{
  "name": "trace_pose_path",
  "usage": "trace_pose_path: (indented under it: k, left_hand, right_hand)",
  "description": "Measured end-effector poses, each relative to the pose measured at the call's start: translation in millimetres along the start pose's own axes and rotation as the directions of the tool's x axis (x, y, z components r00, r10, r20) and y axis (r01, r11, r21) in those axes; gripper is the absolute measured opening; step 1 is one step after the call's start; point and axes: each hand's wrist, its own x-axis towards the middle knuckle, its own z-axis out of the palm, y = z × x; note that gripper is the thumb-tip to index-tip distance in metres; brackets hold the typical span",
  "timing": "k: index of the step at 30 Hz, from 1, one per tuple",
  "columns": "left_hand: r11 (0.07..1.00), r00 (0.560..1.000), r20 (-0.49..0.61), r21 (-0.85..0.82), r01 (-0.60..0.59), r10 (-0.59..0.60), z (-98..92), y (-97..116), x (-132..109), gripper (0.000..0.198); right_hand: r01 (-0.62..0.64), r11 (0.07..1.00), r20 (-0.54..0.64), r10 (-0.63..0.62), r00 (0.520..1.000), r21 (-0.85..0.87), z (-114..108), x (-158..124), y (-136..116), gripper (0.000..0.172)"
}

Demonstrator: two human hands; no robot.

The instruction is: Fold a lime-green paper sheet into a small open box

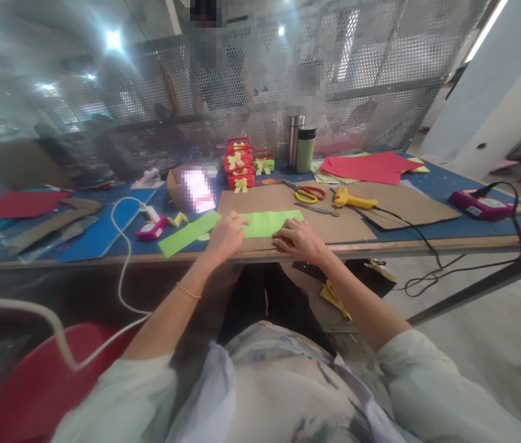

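Note:
A long strip of light green paper (269, 221) lies on a brown cardboard sheet (334, 226) at the table's near edge. My left hand (227, 235) rests on the strip's middle, its fingers curled and pressing the paper down. My right hand (298, 240) lies flat at the strip's lower right edge, fingers stretched out on paper and cardboard. The strip's left end (181, 239) sticks out over the blue table mat.
Behind the strip are scissors (307, 193), a yellow glue gun (352, 199) with a black cord, a stack of red gift boxes (238, 163), two flasks (301, 149), red paper sheets (371, 167), a phone (198, 189) and a pink device (480, 205). A white cable (122, 258) hangs off the table's left.

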Motion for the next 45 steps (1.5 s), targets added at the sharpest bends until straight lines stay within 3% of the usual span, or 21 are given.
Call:
trace_pose_path:
  k: [3,8,12,15,21,26,34,40,45]
  left_hand:
    - [0.994,0.993,0.114,-0.109,-0.018,0.031,9.2,15,7,0.024]
    - [0.96,0.95,0.312,-0.264,0.09,-0.003,24.8,31,28,0.011]
    - [0.967,0.917,0.391,-0.192,0.168,-0.081,25.9,38,39,0.017]
    - [0.969,0.908,0.401,-0.148,0.196,-0.122,22.3,42,40,0.017]
    - [0.98,0.91,0.394,-0.083,0.18,-0.133,18.2,45,37,0.011]
    - [0.98,0.91,0.39,-0.069,0.184,-0.143,16.2,51,33,0.01]
    - [0.983,0.899,0.403,0.003,0.183,-0.169,7.9,62,32,0.021]
    - [0.983,0.904,0.39,0.023,0.18,-0.175,8.6,62,34,0.02]
    - [0.983,0.907,0.384,0.007,0.182,-0.17,8.1,62,32,0.018]
  right_hand:
    - [0.003,1.0,-0.006,-0.003,1.0,0.005,2,0,0,0.033]
    - [-0.042,0.991,0.035,0.038,0.999,0.129,0,7,8,0.031]
    - [-0.285,0.923,0.231,0.227,0.946,0.259,-15,22,18,0.033]
    - [-0.422,0.897,0.328,0.362,0.873,0.133,-24,37,20,0.031]
    - [-0.405,0.909,0.417,0.406,0.813,-0.095,-27,58,8,0.029]
    - [-0.446,0.891,0.532,0.422,0.734,-0.091,-37,63,-2,0.027]
    - [-0.473,0.881,0.578,0.401,0.711,-0.029,-54,61,3,0.022]
    - [-0.56,0.828,0.573,0.457,0.68,0.004,-58,47,16,0.021]
    - [-0.558,0.83,0.585,0.449,0.675,0.008,-69,36,26,0.027]
